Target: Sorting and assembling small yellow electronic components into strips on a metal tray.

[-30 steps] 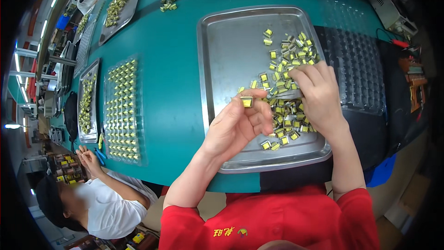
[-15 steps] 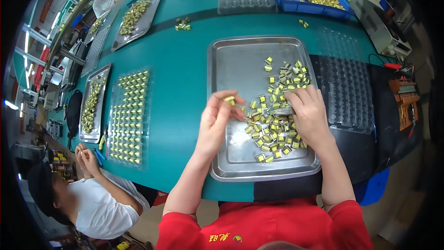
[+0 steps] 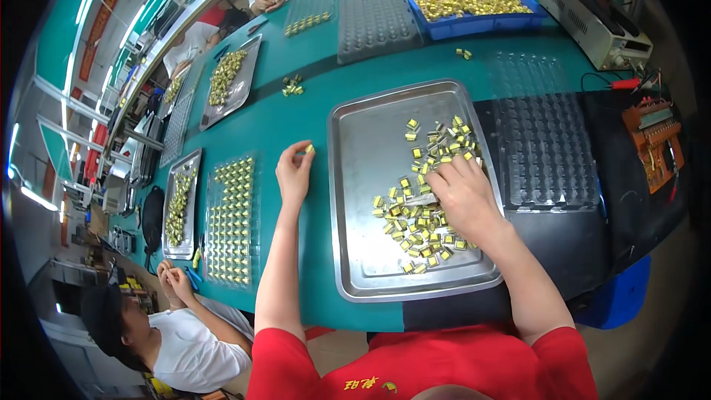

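My left hand [image 3: 295, 174] is raised over the green table, just left of the metal tray [image 3: 338, 200]. A small yellow-wrapped transformer [image 3: 309, 149] is pinched between its thumb and fingertips. My right hand [image 3: 465, 196] is above the tray, its fingers closed on a slim silver tool [image 3: 424, 199], which looks like tweezers; most of it is hidden by the hand. Beneath and around that hand, a loose pile of similar small transformers [image 3: 422, 226] covers the tray's right and middle parts.
Clear plastic blister trays [image 3: 548, 152] lie right of the metal tray. Another blister tray [image 3: 231, 222] holds rows of transformers at left, near a co-worker [image 3: 185, 341]. A blue bin [image 3: 474, 26] of yellow parts and a beige instrument box [image 3: 592, 22] stand at the back.
My left hand has moved left, off the tray and over the green table, with a transformer in its fingers. My right hand stays over the pile. The view has shifted.
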{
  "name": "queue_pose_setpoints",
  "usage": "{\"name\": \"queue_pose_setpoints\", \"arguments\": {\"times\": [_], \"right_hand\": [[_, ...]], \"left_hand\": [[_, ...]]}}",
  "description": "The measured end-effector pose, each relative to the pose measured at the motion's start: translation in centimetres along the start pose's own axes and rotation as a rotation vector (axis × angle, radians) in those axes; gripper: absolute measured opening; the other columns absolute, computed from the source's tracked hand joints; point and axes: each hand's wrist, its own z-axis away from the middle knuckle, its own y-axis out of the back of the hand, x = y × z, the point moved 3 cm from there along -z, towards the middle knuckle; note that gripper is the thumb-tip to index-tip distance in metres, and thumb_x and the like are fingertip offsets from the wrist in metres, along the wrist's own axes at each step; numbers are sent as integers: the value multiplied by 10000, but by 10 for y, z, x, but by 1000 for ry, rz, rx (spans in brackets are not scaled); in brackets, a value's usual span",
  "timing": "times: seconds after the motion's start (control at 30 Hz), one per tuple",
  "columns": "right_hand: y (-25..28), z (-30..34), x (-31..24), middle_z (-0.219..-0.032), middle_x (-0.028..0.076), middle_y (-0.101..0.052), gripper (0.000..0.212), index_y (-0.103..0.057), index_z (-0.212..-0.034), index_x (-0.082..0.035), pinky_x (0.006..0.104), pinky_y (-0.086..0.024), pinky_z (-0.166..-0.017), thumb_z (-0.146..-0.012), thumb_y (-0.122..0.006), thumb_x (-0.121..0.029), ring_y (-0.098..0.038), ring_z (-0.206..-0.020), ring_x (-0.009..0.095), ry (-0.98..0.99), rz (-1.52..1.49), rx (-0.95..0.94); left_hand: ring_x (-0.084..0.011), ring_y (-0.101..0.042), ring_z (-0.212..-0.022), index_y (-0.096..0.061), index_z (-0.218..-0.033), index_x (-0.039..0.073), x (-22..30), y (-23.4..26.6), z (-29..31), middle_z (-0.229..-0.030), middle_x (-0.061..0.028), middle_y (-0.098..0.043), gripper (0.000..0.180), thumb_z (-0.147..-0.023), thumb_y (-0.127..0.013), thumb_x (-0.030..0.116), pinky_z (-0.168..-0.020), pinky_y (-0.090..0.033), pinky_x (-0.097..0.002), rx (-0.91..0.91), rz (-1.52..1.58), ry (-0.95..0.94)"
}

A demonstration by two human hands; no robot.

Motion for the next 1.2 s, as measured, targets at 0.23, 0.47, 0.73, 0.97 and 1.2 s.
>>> {"name": "queue_pose_setpoints", "arguments": {"times": [0.23,0.47,0.73,0.97,1.2], "right_hand": [[0,-6,5,-892,80,-581,260,-657,-987,-20,374,-435,-793,-742,-574,2,-544,-868,259,-60,-36,-45],[-2,1,12,-983,80,-592,300,-646,-1056,-28,378,-426,-836,-764,-579,-46,-540,-933,247,-123,-8,-129],[-9,2,13,-885,27,-563,210,-634,-980,-59,338,-411,-770,-798,-584,-152,-537,-879,191,-116,35,-114],[-4,2,8,-854,13,-549,179,-620,-952,-64,321,-408,-754,-826,-569,-181,-526,-864,168,-51,136,-148],[-14,4,6,-783,0,-530,87,-581,-818,-95,291,-387,-710,-779,-585,-172,-515,-832,154,-66,99,-15]], "left_hand": [[-239,-620,-780,-689,-1130,77,-40,-42,-89,-950,-113,-668,242,-892,-681,125,-723,-503,-367,113,-243,-164],[-371,-543,-1053,-661,-1058,69,-27,-73,-143,-1106,-175,-611,174,-890,-641,110,-885,-455,-439,252,-540,-388],[-378,-538,-1097,-710,-1068,107,-77,-56,-194,-1207,-188,-598,214,-898,-660,228,-920,-457,-484,385,-917,-560],[-350,-556,-1111,-647,-1181,141,-114,-58,-237,-1191,-128,-622,297,-951,-607,325,-883,-476,-481,374,-939,-425],[-364,-558,-1129,-605,-1256,89,-106,-42,-226,-1188,-146,-642,381,-998,-538,361,-893,-459,-472,344,-705,-227]]}}
